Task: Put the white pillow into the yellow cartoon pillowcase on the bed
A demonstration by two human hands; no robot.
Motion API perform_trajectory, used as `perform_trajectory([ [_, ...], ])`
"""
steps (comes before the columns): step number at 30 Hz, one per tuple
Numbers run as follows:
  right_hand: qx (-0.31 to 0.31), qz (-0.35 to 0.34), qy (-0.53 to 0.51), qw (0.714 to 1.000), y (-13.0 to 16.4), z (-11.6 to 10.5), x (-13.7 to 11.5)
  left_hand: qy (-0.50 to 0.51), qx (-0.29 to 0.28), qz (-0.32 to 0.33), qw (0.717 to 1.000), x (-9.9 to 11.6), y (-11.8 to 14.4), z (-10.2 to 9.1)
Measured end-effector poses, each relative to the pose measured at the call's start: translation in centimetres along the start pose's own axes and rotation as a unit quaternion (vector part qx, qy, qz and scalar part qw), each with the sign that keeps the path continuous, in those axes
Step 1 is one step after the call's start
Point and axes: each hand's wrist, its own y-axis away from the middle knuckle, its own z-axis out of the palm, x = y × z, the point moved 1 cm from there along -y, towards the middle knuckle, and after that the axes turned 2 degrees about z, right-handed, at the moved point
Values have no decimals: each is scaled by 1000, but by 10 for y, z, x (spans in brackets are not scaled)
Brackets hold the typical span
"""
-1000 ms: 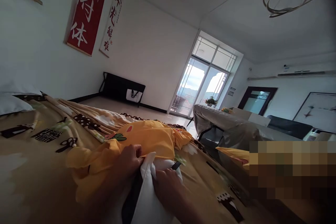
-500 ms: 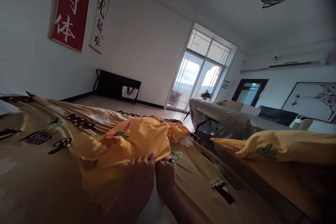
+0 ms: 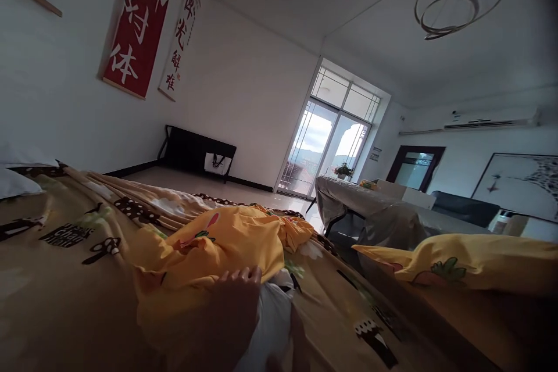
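Observation:
A yellow pillowcase with printed carrots lies bunched on the patterned bedsheet. My left hand is closed on the near edge of its opening, fingers curled over the cloth. From under that edge a white pillow shows, running toward me between my two arms. At the bottom of the view, my right hand is dark and blurred beside the white pillow's right side. Its fingers cannot be made out.
Another yellow pillow lies at the right. White bedding sits at the far left. Beyond the bed stand a plastic-covered table, a black bench with a white bag, and a glass door.
My right hand has left the pillowcase's edge and drawn back toward me, and more of the white pillow now shows. My left hand stays on the pillowcase. The view has tilted up slightly.

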Motion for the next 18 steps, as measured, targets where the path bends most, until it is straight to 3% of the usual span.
perform_trajectory([
  [5,-56,-143,-19,988,-39,21,-33,-29,14,-34,999,-9,-14,-11],
  [9,-208,-160,-8,965,-88,14,-79,-33,23,-40,998,-13,-17,-22],
  [11,-251,-171,7,953,-105,16,-97,-36,27,-36,998,-11,-16,-23],
  [14,-206,-161,29,965,-118,31,-104,-57,42,-19,997,-5,-15,-20],
  [18,-104,-118,30,987,-117,63,-89,-92,45,35,994,-5,-20,-11],
])
